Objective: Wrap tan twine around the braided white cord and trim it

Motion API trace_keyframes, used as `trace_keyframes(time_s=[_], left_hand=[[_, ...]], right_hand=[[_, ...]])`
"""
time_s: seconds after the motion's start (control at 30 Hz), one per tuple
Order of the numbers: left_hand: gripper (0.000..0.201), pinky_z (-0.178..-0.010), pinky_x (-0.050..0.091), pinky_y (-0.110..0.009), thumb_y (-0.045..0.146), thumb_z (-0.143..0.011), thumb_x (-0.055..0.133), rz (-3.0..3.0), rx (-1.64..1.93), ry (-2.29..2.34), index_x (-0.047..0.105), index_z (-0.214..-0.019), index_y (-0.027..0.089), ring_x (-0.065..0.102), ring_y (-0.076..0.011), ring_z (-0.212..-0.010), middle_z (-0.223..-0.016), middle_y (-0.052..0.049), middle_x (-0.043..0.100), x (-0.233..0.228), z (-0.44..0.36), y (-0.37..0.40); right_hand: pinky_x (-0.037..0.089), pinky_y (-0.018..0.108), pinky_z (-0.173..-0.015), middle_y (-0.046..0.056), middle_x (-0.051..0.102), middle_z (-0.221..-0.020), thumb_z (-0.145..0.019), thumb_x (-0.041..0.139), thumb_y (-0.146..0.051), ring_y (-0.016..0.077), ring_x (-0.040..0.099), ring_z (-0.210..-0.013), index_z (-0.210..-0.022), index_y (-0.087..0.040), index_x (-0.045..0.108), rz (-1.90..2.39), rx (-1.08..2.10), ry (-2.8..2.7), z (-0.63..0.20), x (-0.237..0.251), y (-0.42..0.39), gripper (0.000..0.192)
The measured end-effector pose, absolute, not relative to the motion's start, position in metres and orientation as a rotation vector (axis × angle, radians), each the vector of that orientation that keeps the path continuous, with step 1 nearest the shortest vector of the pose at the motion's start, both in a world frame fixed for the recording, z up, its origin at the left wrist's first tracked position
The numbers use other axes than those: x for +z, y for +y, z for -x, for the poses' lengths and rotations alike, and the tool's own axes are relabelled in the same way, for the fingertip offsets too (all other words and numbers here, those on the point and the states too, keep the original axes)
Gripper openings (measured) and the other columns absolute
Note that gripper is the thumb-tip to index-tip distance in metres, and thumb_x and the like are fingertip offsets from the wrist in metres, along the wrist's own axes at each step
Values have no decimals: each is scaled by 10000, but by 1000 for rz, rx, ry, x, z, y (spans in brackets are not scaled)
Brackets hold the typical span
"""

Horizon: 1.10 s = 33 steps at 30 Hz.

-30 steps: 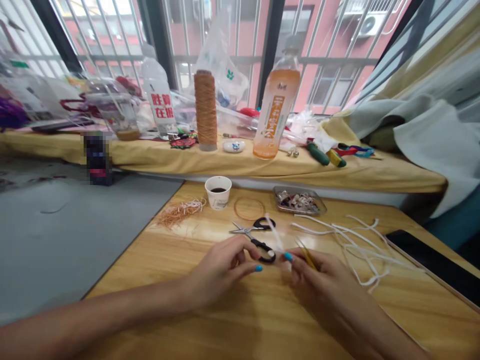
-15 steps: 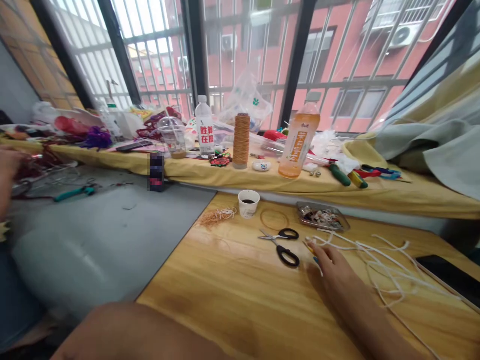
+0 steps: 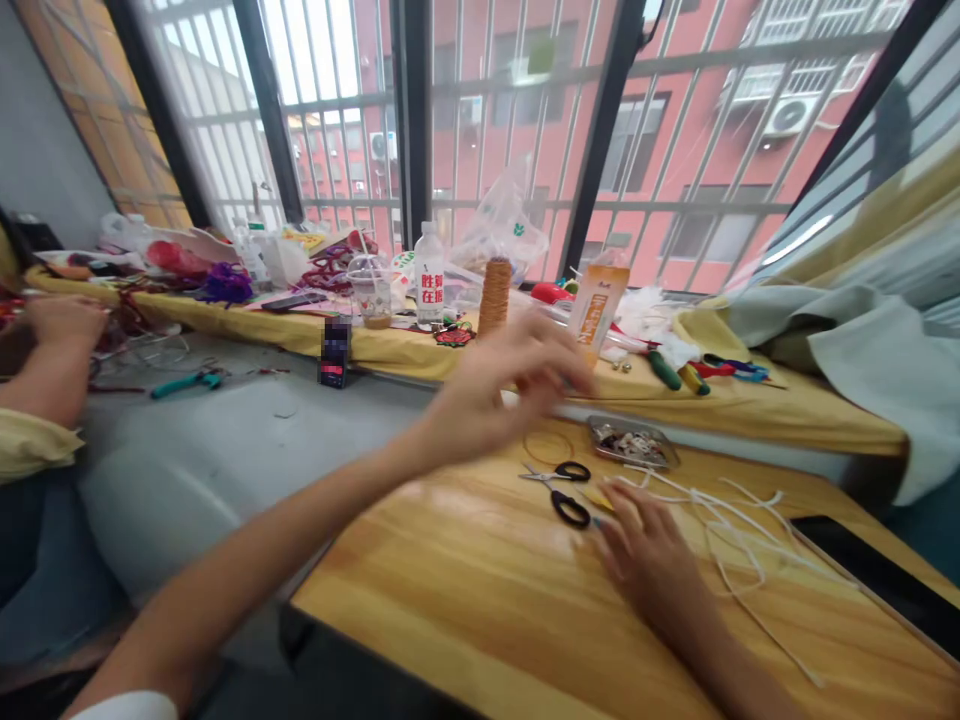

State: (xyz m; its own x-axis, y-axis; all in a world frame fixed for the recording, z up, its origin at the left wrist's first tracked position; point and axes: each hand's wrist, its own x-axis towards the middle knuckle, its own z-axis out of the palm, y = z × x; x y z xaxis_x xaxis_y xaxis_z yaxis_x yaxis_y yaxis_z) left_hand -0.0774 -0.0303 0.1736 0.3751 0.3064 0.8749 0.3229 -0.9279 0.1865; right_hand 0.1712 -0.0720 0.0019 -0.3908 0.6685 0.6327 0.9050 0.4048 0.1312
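Bench (image 3: 480, 590): glossy yellow wood grain, flat, with a grey mat to its left.
Scissors (image 3: 559, 484): thin steel blades, black plastic loops, lying flat on the bench just left of the right hand.
Cords (image 3: 739, 525): white, limp, tangled strands spread over the bench to the right hand's right.
Tray (image 3: 632, 442): shallow, clear, rectangular, full of small scraps, behind the scissors.
Spool (image 3: 494, 293): tall cylinder of tan thread, upright on the yellow-clothed ledge.
Bottle (image 3: 598, 305): clear plastic, orange drink, partly behind the left hand.
Left hand (image 3: 510, 385): raised off the bench, blurred, arm stretched forward, fingers loosely curled toward the ledge; whether it held anything could not be told.
Right hand (image 3: 645, 555): palm down on the bench, fingers spread flat beside the scissors and holding nothing clearly seen.
Other person's hand (image 3: 64, 320): at the far left, yellow sleeve, over red wire clutter.
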Motion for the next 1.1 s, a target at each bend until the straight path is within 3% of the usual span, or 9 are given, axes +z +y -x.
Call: trace_keyframes(time_s=[0.07,0.23,0.33,0.53,0.77,0.93,1.03,1.1], left_hand=[[151,-790,415,-296,228,-773,481,2457,-1704,-798,542,-908,198,501,-152,-912,-941,-47,532,186,73,16],[767,-941,262,-407,331,-557,687,2148,-1798,-1484,302,-1179,100,321,-295,-1147,-1180,-187,382,177,52,152],[916,-927,276,-418,337,-520,703,2206,-1796,-1652,176,-1229,95,326,-311,-1149,-1209,-219,342,153,36,188],[720,-856,355,-391,203,-623,602,2054,-1859,-1767,186,-1202,108,434,-281,-1058,-1179,-213,373,120,24,189],[646,-856,386,-329,184,-641,565,2165,-2099,-1355,187,-1165,172,484,-189,-989,-1101,-111,449,167,43,145],[643,-859,394,-350,204,-614,592,2437,-2167,-1118,221,-1138,205,477,-181,-994,-1071,-62,455,176,60,27],[626,-821,418,-367,253,-614,604,2739,-2193,-1234,238,-1118,193,503,-197,-951,-1037,-68,475,140,64,-39],[610,-813,420,-372,265,-622,604,2968,-2150,-1375,236,-1101,184,513,-202,-930,-1018,-78,489,110,65,-66]], right_hand=[[348,403,-938,98,479,-1181,-805,406,-253,220,362,-1151,-1196,-175,415,1214,-593,-2324,-165,3,-72,399],[304,421,-971,105,279,-1346,-816,366,-392,231,196,-1246,-1289,-161,284,1325,-303,-2472,-156,0,-62,533],[276,435,-984,111,279,-1344,-819,318,-443,230,206,-1243,-1301,-150,256,1501,-77,-2453,-156,-1,-59,567],[394,392,-907,121,447,-1225,-831,345,-310,215,427,-1112,-1193,-175,429,1490,-27,-2268,-155,0,-63,396],[392,457,-886,121,559,-1069,-806,372,-191,232,492,-1023,-1045,-155,520,1469,-138,-2110,-158,-8,-56,283],[345,423,-933,146,536,-1092,-778,369,-150,222,458,-1059,-1026,-102,534,1512,-147,-2105,-160,-1,-60,301],[295,407,-966,134,438,-1224,-733,386,-126,221,354,-1160,-1145,-96,455,1483,-148,-2186,-162,6,-53,419],[300,374,-957,127,436,-1231,-723,410,-153,216,363,-1152,-1170,-98,438,1477,-73,-2292,-164,12,-42,452]])
